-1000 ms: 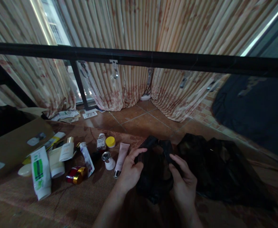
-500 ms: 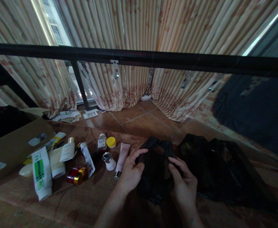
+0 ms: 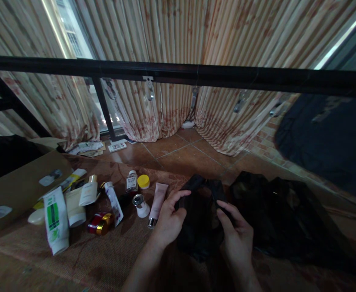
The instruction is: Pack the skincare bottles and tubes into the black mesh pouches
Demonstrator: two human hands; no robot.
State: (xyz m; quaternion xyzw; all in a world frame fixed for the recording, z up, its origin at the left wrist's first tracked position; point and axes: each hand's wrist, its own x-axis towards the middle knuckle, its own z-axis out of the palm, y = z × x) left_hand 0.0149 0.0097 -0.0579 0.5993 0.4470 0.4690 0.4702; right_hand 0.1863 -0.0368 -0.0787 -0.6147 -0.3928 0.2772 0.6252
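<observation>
Both of my hands grip the rim of a black plastic bag (image 3: pixel 199 239), whose mouth faces up between them. On its left edge, my left hand (image 3: pixel 170 217) has fingers and thumb closed on the plastic. Along the right edge my right hand (image 3: pixel 235 227) pinches the bag between thumb and fingers. What lies inside the bag is too dark to make out. Just left of my left hand lies a pink tube (image 3: pixel 159 202) with a silver cap. Beside it stand a small white bottle with a silver top (image 3: pixel 140 206) and a yellow-lidded jar (image 3: pixel 143 181).
More black plastic (image 3: pixel 290 219) lies to the right. Leftward are a white-and-green tube (image 3: pixel 55 221), a red-and-gold jar (image 3: pixel 100 223), a clear bottle (image 3: pixel 131 182), a cream bottle (image 3: pixel 89 191) and a cardboard box (image 3: pixel 22 182). A dark rail (image 3: pixel 172 74) crosses before curtains.
The view has shifted slightly, so the items on the left appear a little farther right. My hands keep their hold on the black bag with almost no movement.
</observation>
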